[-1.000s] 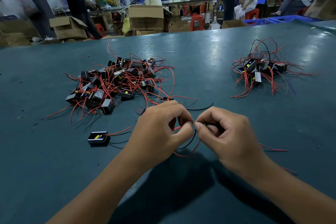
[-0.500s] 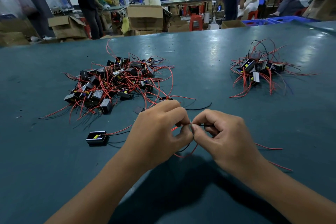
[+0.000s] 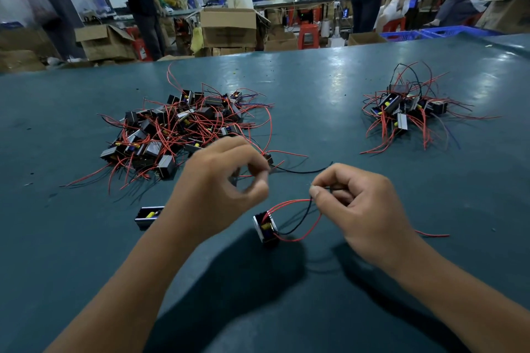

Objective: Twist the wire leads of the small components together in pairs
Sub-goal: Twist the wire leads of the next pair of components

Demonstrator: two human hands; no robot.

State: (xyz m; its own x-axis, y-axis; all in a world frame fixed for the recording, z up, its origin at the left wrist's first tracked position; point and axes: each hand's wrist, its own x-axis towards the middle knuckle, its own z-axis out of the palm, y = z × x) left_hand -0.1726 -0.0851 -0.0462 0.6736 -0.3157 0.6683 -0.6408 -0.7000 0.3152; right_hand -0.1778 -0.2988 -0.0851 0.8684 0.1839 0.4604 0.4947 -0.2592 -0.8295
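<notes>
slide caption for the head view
Right hand pinches a small component's wire leads; left hand hovers beside it.

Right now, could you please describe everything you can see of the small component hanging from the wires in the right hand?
The small component is a dark, boxy block with a pale edge and a yellow part showing in its open face. It sits tilted, low over the teal table, between the two forearms; whether it touches the surface is unclear. Red and black leads loop from it up to the right hand, which pinches their ends. The left hand is not touching it.
</notes>
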